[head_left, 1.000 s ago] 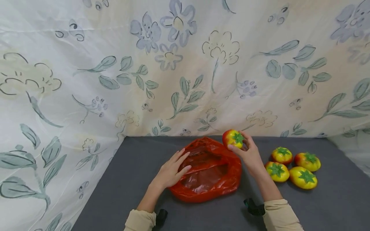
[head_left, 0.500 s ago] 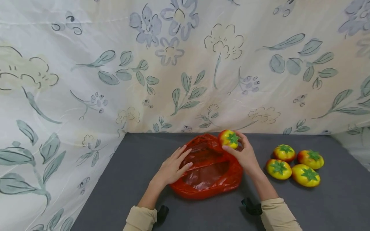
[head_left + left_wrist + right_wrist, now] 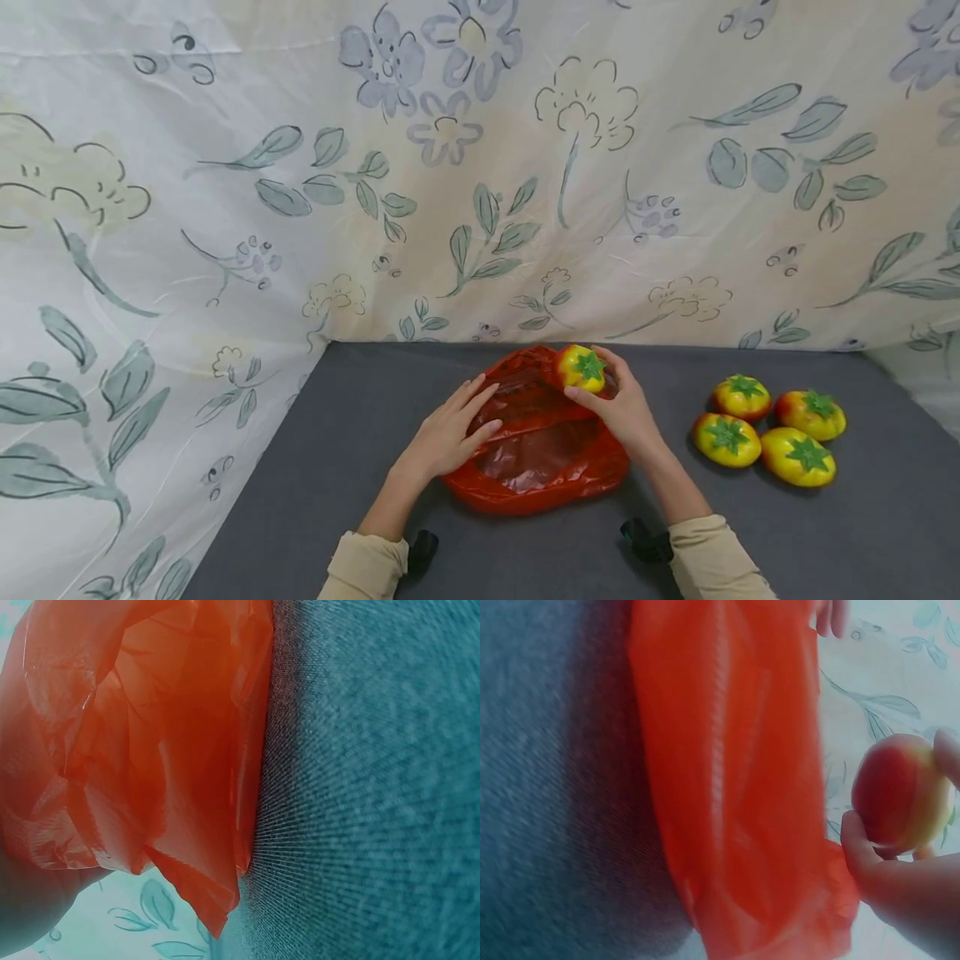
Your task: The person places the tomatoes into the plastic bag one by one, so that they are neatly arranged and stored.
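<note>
Noted a red-and-yellow fruit (image 3: pixel 581 369) pinched between thumb and fingers of the right hand (image 3: pixel 622 407). Found it above the far right rim of a red plastic bag (image 3: pixel 517 502); saw no contact between fruit and plastic in the right wrist view. Placed the bag's mouth below, left and to the near side of the fruit; took this offset for the key relation. Made out no marked long axis, only a green calyx turned to face the head view. Saw the left hand (image 3: pixel 442 435) farther from the fruit, at the bag's left rim, with fingers spread and nearly straight. Counted four similar fruits (image 3: pixel 727 440) on the dark table (image 3: pixel 337 433), well right of the bag.
</note>
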Motion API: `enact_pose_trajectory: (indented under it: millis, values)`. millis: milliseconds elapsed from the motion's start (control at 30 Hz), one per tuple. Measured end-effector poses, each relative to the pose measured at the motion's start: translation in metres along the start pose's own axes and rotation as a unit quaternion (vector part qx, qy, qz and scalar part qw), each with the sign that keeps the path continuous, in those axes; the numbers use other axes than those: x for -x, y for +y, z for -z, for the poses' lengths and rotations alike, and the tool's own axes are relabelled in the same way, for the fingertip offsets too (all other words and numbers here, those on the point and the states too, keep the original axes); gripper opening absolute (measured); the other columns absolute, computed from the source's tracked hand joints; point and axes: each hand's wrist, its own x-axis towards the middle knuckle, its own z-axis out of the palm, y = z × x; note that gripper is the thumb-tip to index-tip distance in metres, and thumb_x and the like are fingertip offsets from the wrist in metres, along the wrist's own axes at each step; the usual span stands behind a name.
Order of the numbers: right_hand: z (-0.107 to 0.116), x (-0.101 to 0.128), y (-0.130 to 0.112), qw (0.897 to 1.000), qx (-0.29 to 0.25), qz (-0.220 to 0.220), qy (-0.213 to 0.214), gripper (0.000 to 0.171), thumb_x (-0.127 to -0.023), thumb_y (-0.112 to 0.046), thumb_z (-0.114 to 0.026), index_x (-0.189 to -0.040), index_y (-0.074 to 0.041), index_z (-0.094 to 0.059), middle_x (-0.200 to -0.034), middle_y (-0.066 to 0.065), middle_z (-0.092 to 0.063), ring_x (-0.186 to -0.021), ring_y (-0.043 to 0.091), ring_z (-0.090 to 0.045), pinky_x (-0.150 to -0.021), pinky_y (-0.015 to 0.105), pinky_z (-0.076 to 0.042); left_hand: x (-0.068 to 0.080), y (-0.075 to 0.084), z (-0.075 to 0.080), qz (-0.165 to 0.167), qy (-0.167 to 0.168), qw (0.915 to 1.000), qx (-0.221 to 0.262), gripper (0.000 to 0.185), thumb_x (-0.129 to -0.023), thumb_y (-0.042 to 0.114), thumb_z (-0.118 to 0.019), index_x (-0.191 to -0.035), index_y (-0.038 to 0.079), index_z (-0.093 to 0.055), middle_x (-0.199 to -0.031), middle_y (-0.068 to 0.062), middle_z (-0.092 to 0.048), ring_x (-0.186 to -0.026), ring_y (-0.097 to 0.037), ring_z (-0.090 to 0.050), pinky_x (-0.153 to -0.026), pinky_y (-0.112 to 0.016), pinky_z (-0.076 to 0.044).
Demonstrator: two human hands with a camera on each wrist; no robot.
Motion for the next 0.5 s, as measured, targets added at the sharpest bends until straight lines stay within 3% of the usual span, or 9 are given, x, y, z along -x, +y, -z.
enact_pose_trajectory:
  millis: [500]
  values:
    - [-0.024,0.002,0.007,0.999,0.025,-0.015,-0.029,0.087,-0.083,-0.037,-0.075,-0.148,-0.008,-0.026,-0.143,0.021,-0.034,-0.119,0.034,-0.044,-0.096,0.047,-0.041,0.001,0.003,-0.001,0.004,-0.003,1.0000,0.001,0.060,-0.098,0.049,-0.043,-0.151,0.023,-0.031,-0.157,0.001,-0.018,-0.142,-0.023,-0.018,-0.104,-0.056,-0.031]
